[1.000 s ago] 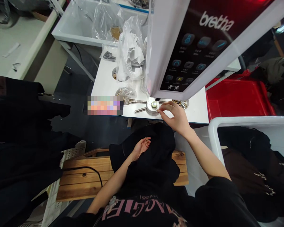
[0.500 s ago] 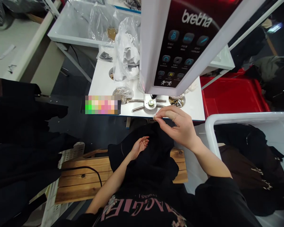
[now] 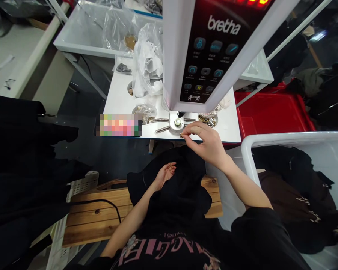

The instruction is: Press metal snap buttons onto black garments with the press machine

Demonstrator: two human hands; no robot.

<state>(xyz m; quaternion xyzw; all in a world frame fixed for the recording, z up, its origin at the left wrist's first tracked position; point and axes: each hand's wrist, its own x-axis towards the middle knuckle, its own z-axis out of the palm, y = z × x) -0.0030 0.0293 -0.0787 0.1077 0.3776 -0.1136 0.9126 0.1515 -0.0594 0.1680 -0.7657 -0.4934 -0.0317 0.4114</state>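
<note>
The left hand (image 3: 165, 175) lies half-open, palm up and empty, on black cloth (image 3: 169, 195). The right hand (image 3: 205, 142) pinches a tiny metal fastener (image 3: 181, 135), now slightly nearer, just below the round die (image 3: 177, 122) of the bretha press (image 3: 211, 48) at frame centre. Its axis is too small to tell.

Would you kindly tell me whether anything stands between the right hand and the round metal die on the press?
Nothing visible does: the right hand holds a small metal part at its fingertips, just below the round metal die, with only white table between them.
</note>
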